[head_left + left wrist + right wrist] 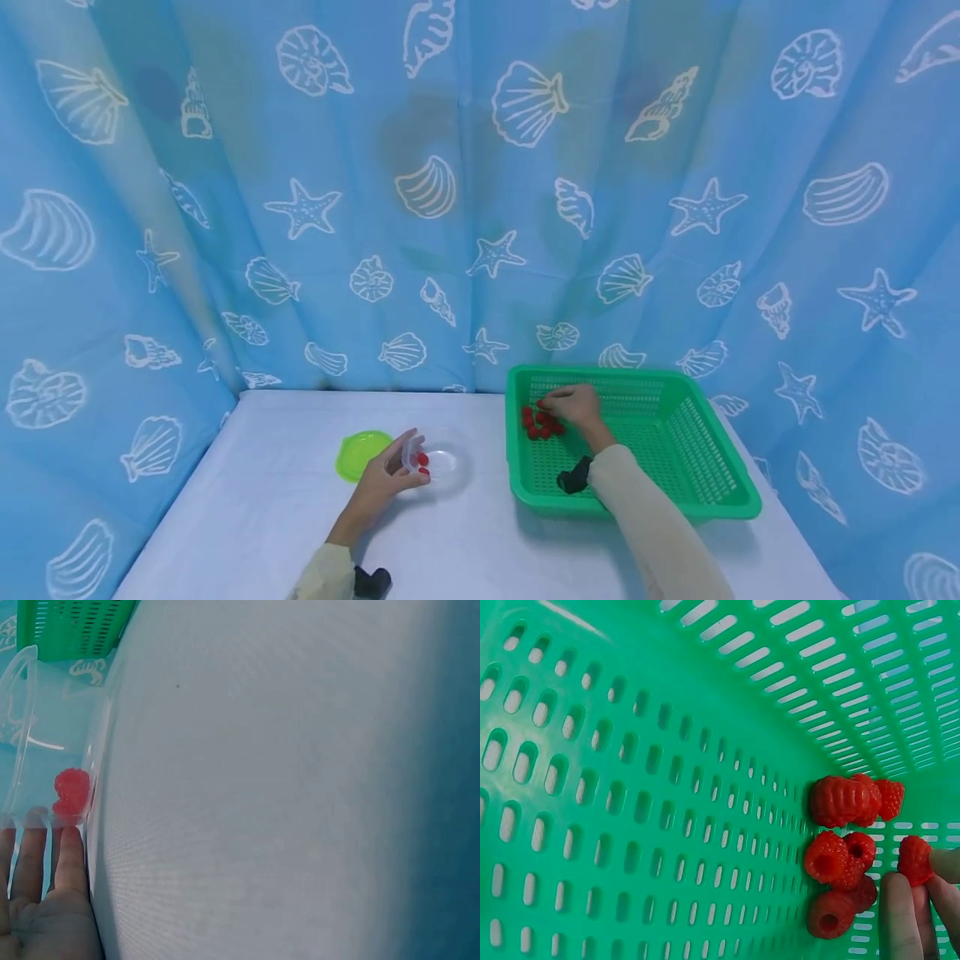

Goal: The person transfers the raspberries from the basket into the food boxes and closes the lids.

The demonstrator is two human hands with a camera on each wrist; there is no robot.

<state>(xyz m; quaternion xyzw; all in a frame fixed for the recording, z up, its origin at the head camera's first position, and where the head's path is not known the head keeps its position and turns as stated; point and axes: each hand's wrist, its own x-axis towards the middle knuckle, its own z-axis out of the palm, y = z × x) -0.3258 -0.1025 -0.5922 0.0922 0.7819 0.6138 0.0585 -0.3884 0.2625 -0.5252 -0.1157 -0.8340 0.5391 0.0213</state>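
Observation:
A small clear plastic container point(450, 468) stands on the white table, and my left hand point(381, 473) holds it by its left side, thumb and fingers spread around the wall. Red raspberries point(72, 792) show inside it, low against the wall in the left wrist view. My right hand point(576, 406) reaches into the left part of a green plastic basket point(731, 510). Between its thumb and fingers it pinches one raspberry point(914, 860). Just beside those fingers lies a cluster of several raspberries point(831, 859) on the basket floor.
A lime-green lid point(352, 457) lies on the table point(285, 500) left of the container, partly behind the left hand. Behind the table hangs a blue curtain point(465, 208) with white shells and starfish. The basket has raised slotted walls.

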